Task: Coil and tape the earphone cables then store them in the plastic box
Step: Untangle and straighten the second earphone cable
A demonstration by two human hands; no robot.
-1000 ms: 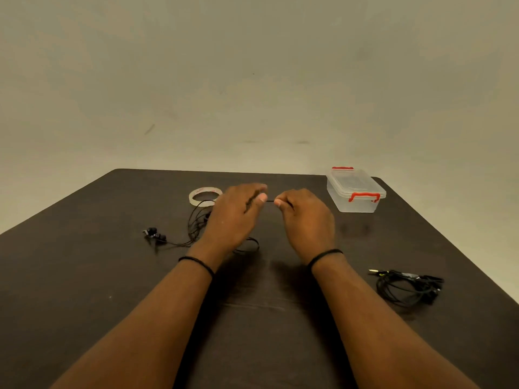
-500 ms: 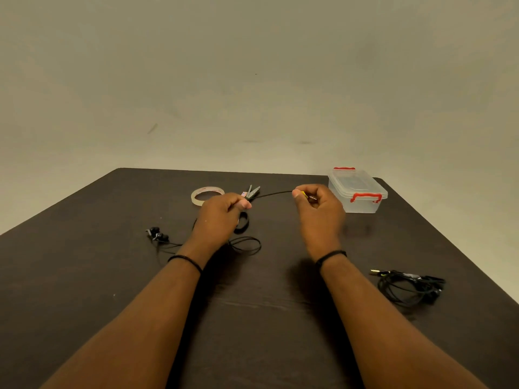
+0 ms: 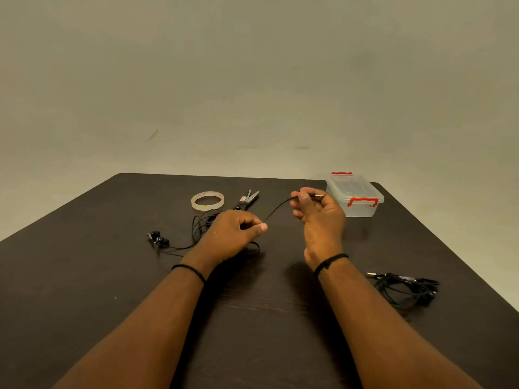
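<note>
A black earphone cable [image 3: 276, 210] is held taut above a dark table [image 3: 84, 290] between two hands.

At the left, the earbuds [image 3: 157, 238] lie on the table, with slack cable looped beside and behind the left hand [image 3: 230, 237]. The cable is pinched between the thumb and curled fingers of that hand. Behind it, a tape roll [image 3: 207, 200] lies flat, and scissors [image 3: 247, 198] are seen just to its right. The cable's plug end [image 3: 316, 195] is pinched by the raised right hand [image 3: 320, 217], its other fingers loosely curled. The clear box [image 3: 355, 196], lid on with red clips, stands near the far right corner, just behind that hand. A second earphone [image 3: 407, 287] lies in a loose tangle at the right, well apart from the hands.
</note>
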